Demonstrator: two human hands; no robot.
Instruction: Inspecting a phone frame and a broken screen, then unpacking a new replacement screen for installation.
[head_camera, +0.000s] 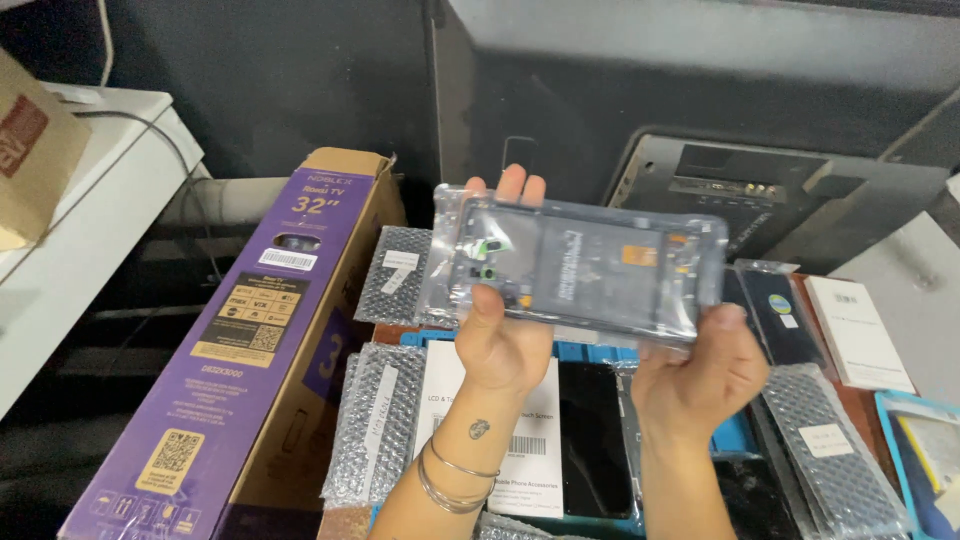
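Inspection step: your left hand (500, 335) and right hand (695, 375) both grip the clear plastic bag holding a dark phone frame (580, 265), raised above the bubble-wrapped parts (375, 425); turning it likely needs steady edge grips

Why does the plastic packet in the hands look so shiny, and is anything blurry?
Head view: light glints off the clear bag held by the left hand and right hand, washing out parts of the phone part inside; the hands are sharp, the background is dim, and the purple box looks stretched by the wide lens.
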